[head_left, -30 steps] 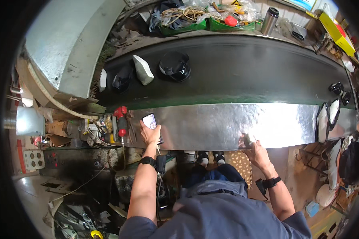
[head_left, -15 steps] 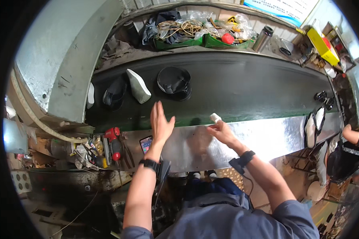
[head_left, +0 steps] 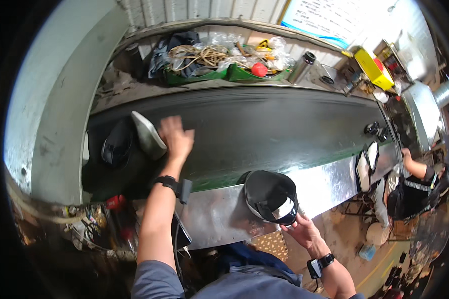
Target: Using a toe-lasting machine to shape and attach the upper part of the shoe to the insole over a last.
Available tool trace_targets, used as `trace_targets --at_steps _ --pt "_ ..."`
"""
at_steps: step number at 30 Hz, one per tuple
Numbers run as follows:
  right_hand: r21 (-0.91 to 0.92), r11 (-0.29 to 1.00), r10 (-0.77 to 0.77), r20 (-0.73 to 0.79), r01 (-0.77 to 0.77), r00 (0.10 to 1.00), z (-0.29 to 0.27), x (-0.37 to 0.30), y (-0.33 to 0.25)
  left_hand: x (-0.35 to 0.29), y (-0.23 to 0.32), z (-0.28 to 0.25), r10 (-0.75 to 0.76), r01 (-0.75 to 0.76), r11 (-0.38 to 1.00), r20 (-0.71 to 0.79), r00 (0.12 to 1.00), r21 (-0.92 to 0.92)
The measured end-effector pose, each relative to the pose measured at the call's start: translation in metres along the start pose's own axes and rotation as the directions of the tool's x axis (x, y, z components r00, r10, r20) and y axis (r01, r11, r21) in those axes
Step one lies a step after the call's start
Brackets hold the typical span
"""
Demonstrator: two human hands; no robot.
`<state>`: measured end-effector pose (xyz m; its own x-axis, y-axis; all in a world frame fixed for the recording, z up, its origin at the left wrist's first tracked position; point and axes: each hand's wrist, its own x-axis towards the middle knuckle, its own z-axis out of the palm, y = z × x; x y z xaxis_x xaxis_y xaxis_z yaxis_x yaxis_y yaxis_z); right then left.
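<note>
My right hand point(head_left: 307, 231) grips the edge of a black boot point(head_left: 257, 199) at the near metal edge. The boot's wide round opening faces up, and a white patch shows inside it. Whether that patch is a separate piece I cannot tell. Out over the belt, my left hand point(head_left: 177, 138) is blurred, its fingers apart and nothing in it. Just left of it lies a grey-white, shoe-sole-shaped piece point(head_left: 147, 134); whether they touch is unclear. Another black boot or shoe point(head_left: 117, 143) sits farther left on the dark conveyor belt point(head_left: 264, 119).
A metal ledge point(head_left: 209, 219) runs along the belt's near side, with a phone point(head_left: 182, 234) on it. A red power tool point(head_left: 117, 204) lies left. Green bins point(head_left: 197, 77) and a flask point(head_left: 302, 67) stand behind. Pale-soled shoes point(head_left: 366, 167) and another person's arm point(head_left: 416, 164) are right.
The black boot has come off the belt into my right hand, nearer to me. The small white thing at my right fingertips no longer shows there. My left hand has moved beside the grey-white piece.
</note>
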<state>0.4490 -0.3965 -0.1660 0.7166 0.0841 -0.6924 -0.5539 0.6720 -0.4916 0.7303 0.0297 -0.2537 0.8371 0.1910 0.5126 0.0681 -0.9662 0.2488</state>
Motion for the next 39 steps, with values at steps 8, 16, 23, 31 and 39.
trace_targets --at_steps 8,16,23,31,39 --pt "0.159 0.985 -0.080 0.120 0.061 0.990 -0.056 -0.005 0.006 -0.042 -0.053 -0.006 -0.559 0.557 0.815 0.474 0.680 0.161" --pt "0.278 0.953 -0.189 0.250 0.116 0.950 -0.057 0.006 -0.023 -0.150 0.114 -0.183 0.612 -0.481 0.766 0.257 0.748 -0.427" --pt "0.381 0.924 -0.119 0.186 0.039 0.975 -0.052 -0.007 -0.034 -0.270 0.210 -0.167 0.804 -0.672 0.591 0.257 0.536 -0.447" --pt "0.250 0.957 -0.223 0.298 0.150 0.928 -0.044 -0.044 -0.052 -0.202 0.253 -0.233 0.172 0.257 0.477 0.376 0.911 -0.841" --pt "-0.572 -0.150 -0.281 0.807 0.806 0.520 -0.046 -0.064 -0.015 -0.163 0.188 -0.150 0.341 0.902 -0.430 0.931 0.128 0.034"
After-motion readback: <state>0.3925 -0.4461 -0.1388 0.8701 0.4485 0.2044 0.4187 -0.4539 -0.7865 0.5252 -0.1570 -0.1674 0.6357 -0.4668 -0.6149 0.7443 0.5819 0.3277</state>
